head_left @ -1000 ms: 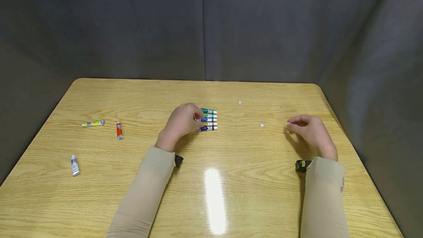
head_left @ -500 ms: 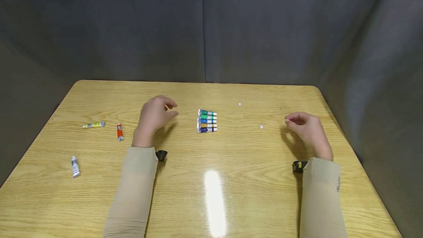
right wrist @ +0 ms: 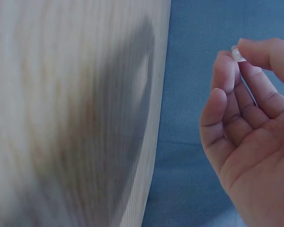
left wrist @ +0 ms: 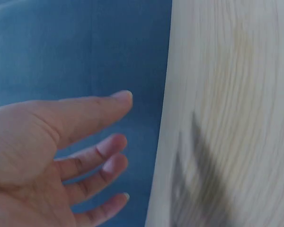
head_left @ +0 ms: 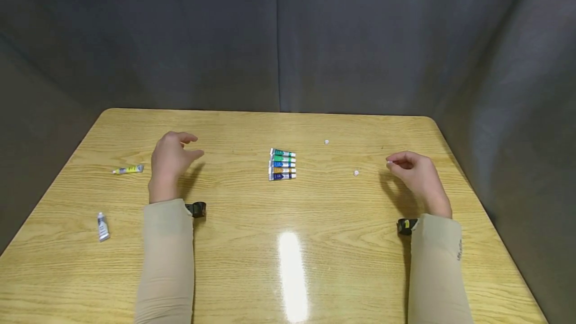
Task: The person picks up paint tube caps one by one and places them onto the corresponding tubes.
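Observation:
My left hand hovers over the left part of the table, thumb and fingers spread apart with nothing between them, as the left wrist view also shows. It overlaps the spot of the orange-red paint tube, which is hidden now. A yellow paint tube lies just left of that hand, and a silvery-grey paint tube lies nearer the front. On the right, my right hand pinches a small white cap between thumb and forefinger, raised over the tabletop. Several paint tubes in greens, blues and ochre lie in a neat row mid-table.
Two small white pieces rest on the wooden table between the row and my right hand: one farther back, another closer. Dark curtains hang behind and beside the table.
My left hand has left the row of tubes and moved left, now covering the orange-red tube. The right hand stays nearly in place, still pinching the white cap.

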`<state>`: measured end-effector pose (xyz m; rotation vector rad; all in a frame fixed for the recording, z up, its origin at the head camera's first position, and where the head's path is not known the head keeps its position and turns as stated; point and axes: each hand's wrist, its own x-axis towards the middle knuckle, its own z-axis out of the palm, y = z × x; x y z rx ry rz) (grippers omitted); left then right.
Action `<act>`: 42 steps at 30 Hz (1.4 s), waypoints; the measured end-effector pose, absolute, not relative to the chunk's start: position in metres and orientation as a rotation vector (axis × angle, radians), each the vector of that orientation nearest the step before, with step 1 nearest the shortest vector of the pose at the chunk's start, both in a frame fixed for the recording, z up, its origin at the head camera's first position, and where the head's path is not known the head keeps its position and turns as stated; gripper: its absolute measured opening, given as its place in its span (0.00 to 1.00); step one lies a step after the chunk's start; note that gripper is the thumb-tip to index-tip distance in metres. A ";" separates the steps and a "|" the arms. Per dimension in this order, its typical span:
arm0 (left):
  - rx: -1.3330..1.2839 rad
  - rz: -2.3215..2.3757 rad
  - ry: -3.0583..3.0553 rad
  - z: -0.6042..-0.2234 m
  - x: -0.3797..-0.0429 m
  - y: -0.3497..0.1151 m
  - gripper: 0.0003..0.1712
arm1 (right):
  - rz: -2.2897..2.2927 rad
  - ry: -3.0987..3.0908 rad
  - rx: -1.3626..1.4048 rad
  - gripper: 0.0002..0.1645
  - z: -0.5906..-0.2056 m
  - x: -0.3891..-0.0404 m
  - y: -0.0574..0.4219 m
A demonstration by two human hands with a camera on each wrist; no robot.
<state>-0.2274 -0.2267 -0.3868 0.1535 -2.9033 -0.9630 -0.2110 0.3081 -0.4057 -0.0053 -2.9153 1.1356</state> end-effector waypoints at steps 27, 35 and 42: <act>0.694 -1.151 -3.042 -0.403 -0.215 -0.276 0.34 | 1.128 -2.912 0.011 0.22 -0.406 -0.212 0.308; 0.672 -1.208 -3.082 -0.400 -0.214 -0.277 0.33 | 1.139 -2.921 -0.012 0.22 -0.406 -0.211 0.308; 0.553 -1.325 -2.971 -0.401 -0.218 -0.270 0.36 | 1.130 -2.909 -0.001 0.20 -0.406 -0.211 0.308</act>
